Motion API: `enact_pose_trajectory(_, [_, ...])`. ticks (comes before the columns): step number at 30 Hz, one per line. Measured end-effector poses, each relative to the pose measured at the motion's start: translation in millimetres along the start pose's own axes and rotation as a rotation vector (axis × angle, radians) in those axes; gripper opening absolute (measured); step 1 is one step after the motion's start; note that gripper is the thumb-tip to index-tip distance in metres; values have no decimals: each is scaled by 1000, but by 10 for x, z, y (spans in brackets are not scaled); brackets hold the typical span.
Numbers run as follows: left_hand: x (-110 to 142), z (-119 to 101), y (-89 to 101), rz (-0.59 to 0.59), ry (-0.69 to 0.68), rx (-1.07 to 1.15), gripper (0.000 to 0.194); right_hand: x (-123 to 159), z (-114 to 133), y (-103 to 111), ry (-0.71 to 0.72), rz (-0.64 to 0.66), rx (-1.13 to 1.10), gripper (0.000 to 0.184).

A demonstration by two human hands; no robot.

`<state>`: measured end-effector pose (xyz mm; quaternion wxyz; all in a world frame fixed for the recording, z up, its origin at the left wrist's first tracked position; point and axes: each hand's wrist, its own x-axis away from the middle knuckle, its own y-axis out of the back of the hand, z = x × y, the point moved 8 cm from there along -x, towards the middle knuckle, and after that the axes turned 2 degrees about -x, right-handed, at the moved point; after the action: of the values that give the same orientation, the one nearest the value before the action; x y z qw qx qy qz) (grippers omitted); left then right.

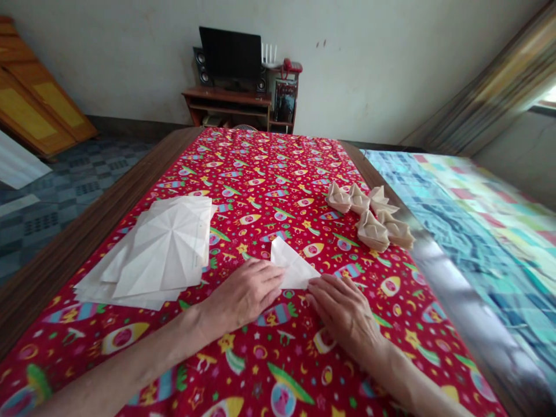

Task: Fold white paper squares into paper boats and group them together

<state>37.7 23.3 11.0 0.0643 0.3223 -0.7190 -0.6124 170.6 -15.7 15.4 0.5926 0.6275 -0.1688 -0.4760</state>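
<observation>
A white sheet of paper folded into a triangle (292, 267) lies flat on the red patterned cloth in front of me. My left hand (254, 288) grips its left side, fingers bent together over the edge and the thumb low. At the lower right corner, my right hand (341, 304) holds the paper under its fingertips; its thumb is mostly hidden. Left of my hands rests a loose stack of creased white paper sheets (169, 246), the top one marked with folds radiating from its centre. Several folded paper pieces (372, 230) with pointed tips stand grouped at the right.
The red cloth (256, 168) covers a dark wooden table (167, 153). Beside its right edge is a bed with a blue checked cover (438, 214). Beyond the far end stand a desk (230, 98) with a monitor (230, 55) and a wooden cabinet (39, 92).
</observation>
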Motion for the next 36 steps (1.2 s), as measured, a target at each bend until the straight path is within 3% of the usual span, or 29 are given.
enact_pose_trajectory(5, [-292, 351, -62, -16, 36, 139, 8, -79, -237, -61, -228, 11, 38, 21])
enact_pose_trajectory(6, [-335, 421, -75, -13, 40, 147, 10, -77, -270, -55, -264, -5, 54, 24])
enact_pose_trajectory(8, [-392, 532, -83, -4, 45, 132, 40, -62, -304, -52, -304, -19, 76, 32])
enact_pose_trajectory(11, [-428, 577, -100, 79, 6, 97, 58, -23, -298, -69, -304, -23, 76, 32])
enact_pose_trajectory(17, [-515, 600, -63, 140, -2, 100, 49, 17, -217, -8, -169, -238, -40, 25])
enact_pose_trajectory(23, [-578, 673, -77, 154, 63, 143, 37, -185, -505, -209, -361, -32, -237, 10])
enact_pose_trajectory(30, [-348, 704, -69, 2, 177, 108, 33, -582, -717, -222, -186, -7, -320, 3])
enact_pose_trajectory(36, [-252, 681, -60, -40, 208, 117, 31, -597, -680, -243, -102, -45, -228, 9])
